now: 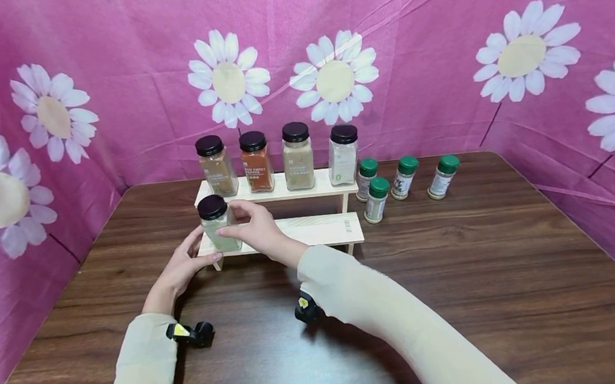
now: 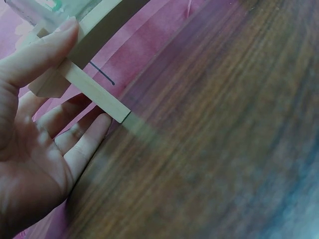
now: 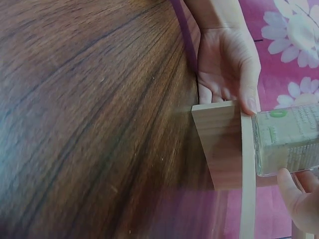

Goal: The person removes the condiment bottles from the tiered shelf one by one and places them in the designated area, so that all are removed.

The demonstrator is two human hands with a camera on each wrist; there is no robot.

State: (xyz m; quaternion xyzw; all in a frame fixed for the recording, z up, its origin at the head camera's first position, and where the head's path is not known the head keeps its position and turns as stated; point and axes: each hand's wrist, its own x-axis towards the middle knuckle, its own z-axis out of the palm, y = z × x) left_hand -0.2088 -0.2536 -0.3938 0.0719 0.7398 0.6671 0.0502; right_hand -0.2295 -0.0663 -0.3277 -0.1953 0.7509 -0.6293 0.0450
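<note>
Setting a spice jar on the lower step of the wooden rack.

Head view: left of centre, the right hand (image 1: 256,230) curls its grip round a black-lidded spice jar (image 1: 217,223) standing on the left end of the rack's lower shelf (image 1: 311,231), while the left hand (image 1: 185,267) rests with relaxed fingers at that shelf's left corner; the placing step looks nearly done, and the next move calls for letting go without tipping the jar. Left wrist view: at the left edge, the left hand (image 2: 35,129) lies open, thumb against the shelf edge, fingers beneath by the rack leg (image 2: 94,92). Right wrist view: at right, the jar (image 3: 286,139) lies over the shelf's corner above the tabletop (image 3: 89,119), a fingertip (image 3: 296,196) on it.
</note>
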